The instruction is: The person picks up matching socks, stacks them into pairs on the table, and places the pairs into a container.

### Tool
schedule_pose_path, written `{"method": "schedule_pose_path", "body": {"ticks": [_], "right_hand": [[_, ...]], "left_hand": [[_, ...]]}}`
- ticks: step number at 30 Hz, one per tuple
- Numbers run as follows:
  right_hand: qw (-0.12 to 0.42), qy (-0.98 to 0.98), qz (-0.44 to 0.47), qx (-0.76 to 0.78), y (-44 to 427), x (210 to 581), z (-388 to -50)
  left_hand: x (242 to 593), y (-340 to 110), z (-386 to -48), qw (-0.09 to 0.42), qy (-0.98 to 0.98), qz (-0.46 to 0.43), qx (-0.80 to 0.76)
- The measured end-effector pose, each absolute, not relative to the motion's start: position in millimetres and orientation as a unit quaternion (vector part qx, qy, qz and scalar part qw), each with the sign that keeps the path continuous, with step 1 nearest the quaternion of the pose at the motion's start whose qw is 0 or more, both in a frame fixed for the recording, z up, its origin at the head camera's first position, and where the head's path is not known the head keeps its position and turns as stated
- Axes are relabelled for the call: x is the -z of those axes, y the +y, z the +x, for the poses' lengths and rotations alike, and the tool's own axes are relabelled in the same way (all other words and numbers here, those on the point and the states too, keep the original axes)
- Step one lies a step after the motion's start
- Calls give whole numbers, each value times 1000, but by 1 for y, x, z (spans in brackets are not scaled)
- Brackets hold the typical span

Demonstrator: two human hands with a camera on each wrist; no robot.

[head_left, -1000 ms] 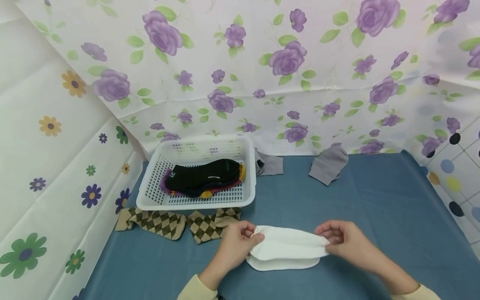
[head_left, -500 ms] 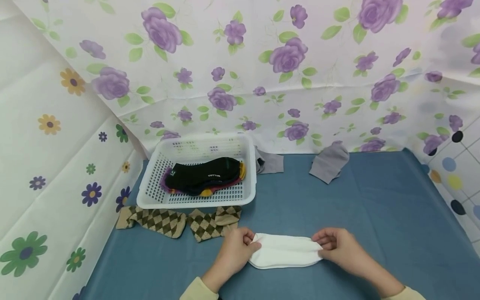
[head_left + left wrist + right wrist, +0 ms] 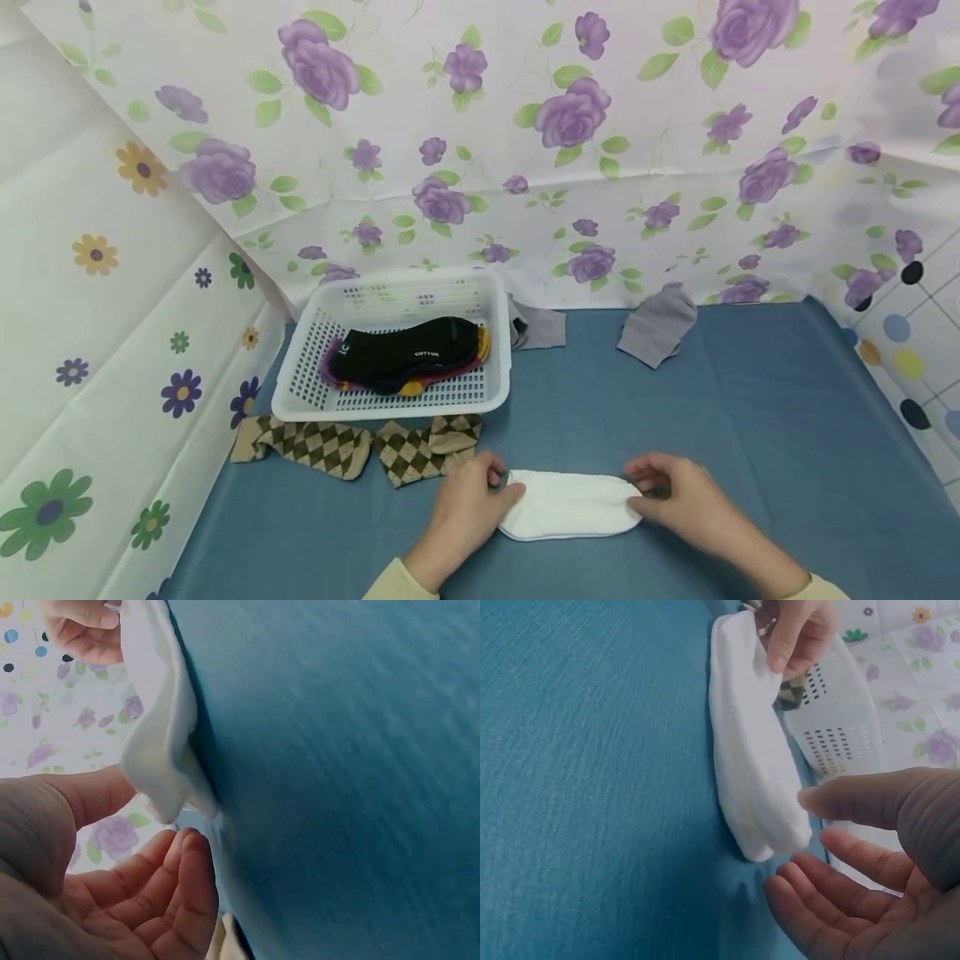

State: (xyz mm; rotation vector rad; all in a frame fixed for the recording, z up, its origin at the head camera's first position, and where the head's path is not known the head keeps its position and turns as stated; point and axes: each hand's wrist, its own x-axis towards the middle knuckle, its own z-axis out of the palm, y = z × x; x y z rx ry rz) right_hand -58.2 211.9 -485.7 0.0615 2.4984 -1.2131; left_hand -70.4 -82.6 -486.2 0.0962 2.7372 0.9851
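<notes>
A pair of white socks, stacked flat, lies on the blue cloth between both hands. At its left end is my left hand; in the left wrist view that hand has its thumb against the white fabric and its loosely bent fingers apart from it. My right hand is at the other end. The right wrist view shows this hand with the thumb tip touching the socks, the fingers spread below and off them.
Behind to the left stands a white basket holding black and coloured socks. Argyle socks lie along its front. One grey sock is beside the basket, another further right near the flowered back sheet.
The white socks came down and toward me onto the cloth, lying flatter. Both hands lowered with them, and their fingers have loosened from the ends.
</notes>
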Motion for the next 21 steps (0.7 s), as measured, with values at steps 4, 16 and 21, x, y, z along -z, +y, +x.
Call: {"method": "schedule_pose_path", "body": {"ticks": [4,16,21], "right_hand": [[173,901,28,397,206,484,-59],[202,905,43,372,201,491,-59],[198,910,38,361,199,491,-59]], "left_hand": [[483,-81,-69,117,938,36,-323],[483,-79,-68,142,929,30,-340],[483,-78,-68,148,931,29,-332]]}}
